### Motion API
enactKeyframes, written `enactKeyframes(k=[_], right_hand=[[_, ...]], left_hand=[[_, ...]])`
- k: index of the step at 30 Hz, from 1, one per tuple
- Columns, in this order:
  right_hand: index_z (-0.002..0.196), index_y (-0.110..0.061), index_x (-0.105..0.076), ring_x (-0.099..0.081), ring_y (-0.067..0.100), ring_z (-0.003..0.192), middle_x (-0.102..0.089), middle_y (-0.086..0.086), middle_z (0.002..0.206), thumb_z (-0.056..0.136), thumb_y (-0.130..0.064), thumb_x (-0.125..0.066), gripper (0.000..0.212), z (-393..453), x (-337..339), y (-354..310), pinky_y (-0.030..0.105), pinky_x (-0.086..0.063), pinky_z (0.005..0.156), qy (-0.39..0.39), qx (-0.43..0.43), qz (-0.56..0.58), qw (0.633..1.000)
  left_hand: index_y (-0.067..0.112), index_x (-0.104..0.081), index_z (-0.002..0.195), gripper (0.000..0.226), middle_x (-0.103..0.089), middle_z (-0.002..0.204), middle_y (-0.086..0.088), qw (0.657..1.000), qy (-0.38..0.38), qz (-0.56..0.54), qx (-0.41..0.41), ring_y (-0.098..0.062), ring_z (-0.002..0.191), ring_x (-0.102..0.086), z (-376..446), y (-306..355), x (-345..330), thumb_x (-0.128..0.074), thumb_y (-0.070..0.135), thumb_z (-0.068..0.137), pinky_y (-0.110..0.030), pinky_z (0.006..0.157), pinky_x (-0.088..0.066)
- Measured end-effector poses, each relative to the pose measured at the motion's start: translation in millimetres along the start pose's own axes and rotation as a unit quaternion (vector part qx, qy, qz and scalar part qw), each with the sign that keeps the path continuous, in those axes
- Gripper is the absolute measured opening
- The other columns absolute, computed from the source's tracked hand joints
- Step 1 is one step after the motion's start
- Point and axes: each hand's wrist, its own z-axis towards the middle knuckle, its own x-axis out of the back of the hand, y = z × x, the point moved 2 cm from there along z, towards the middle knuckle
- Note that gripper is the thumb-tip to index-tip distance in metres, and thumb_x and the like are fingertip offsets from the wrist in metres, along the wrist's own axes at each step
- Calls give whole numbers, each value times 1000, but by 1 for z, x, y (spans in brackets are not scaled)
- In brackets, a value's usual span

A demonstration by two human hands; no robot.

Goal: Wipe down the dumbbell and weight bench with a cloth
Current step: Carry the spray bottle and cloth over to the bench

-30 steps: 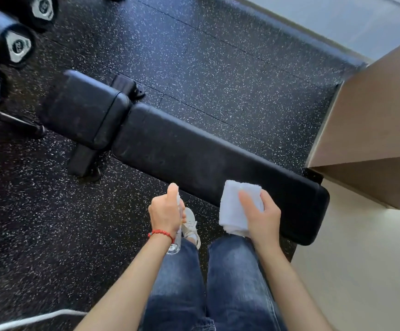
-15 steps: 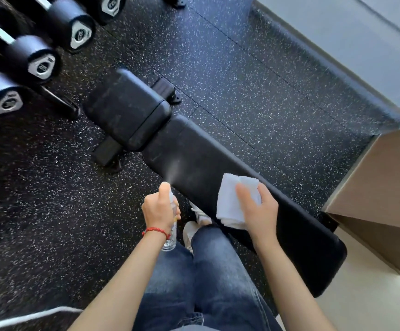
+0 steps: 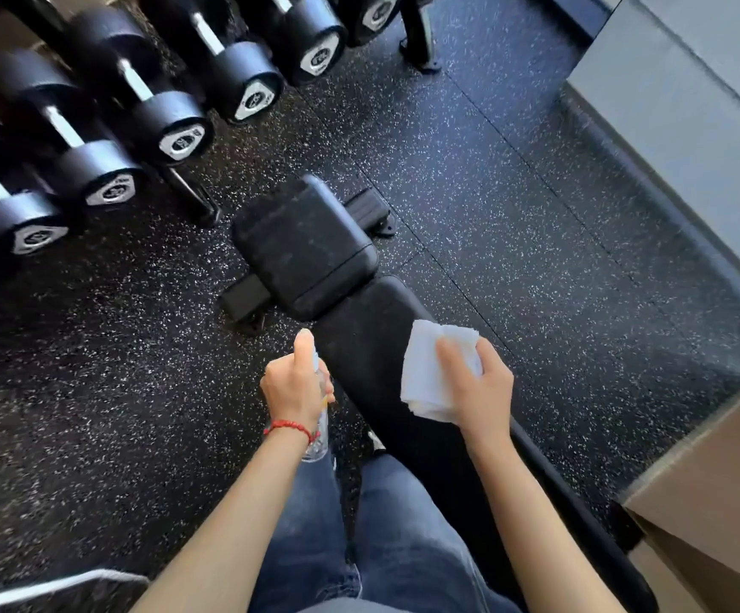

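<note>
A black padded weight bench (image 3: 310,254) runs from the middle of the floor down to the lower right, its long pad passing under my hands. My left hand (image 3: 293,387) grips a small clear spray bottle (image 3: 318,444), thumb on top, at the bench's left edge. My right hand (image 3: 478,391) holds a folded white cloth (image 3: 425,369) just above the long pad. Several black dumbbells (image 3: 173,126) with steel handles rest on a rack at the upper left.
Black speckled rubber flooring (image 3: 514,205) surrounds the bench. A tan cabinet (image 3: 721,502) stands close at the lower right and a grey wall base (image 3: 690,104) runs along the upper right. My legs in jeans (image 3: 359,546) stand against the bench. A white cable (image 3: 49,586) lies lower left.
The view has swung toward the seat end and dumbbell rack. Both hands travelled along the bench toward the seat pad; a spray mist seen half a second ago is gone.
</note>
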Motion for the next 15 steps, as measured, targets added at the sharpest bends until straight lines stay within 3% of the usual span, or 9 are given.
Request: enactKeyframes(k=[7,11,15], right_hand=[[69,-13,-57,-40,-2,54,-48,-10,62,75,-31,-65,21,22,-60,-21,13,-34,51,-4,-10,-10,1000],[67,-10,-53,-36,-1,52,-44,-8,62,81,-26,-67,25,29,-101,-33,13,-31,48,23,-19,-8,1000],[72,-4,-55,-37,0,54,-47,-6,65,77,-30,-65,28,30,-151,-49,13,-32,50,36,-25,-1,999]], left_hand=[[6,-52,35,48,-48,43,-19,999,-20,-40,30,-24,35,-42,61,33,15,-46,42,67,-28,40,-40],[0,-54,41,52,-47,38,-15,1000,-25,-13,14,-22,32,-43,109,52,33,-44,47,63,-23,35,-38],[4,-54,36,63,-53,38,-14,998,-40,39,2,-28,41,-52,159,68,59,-41,59,66,-41,54,-51]])
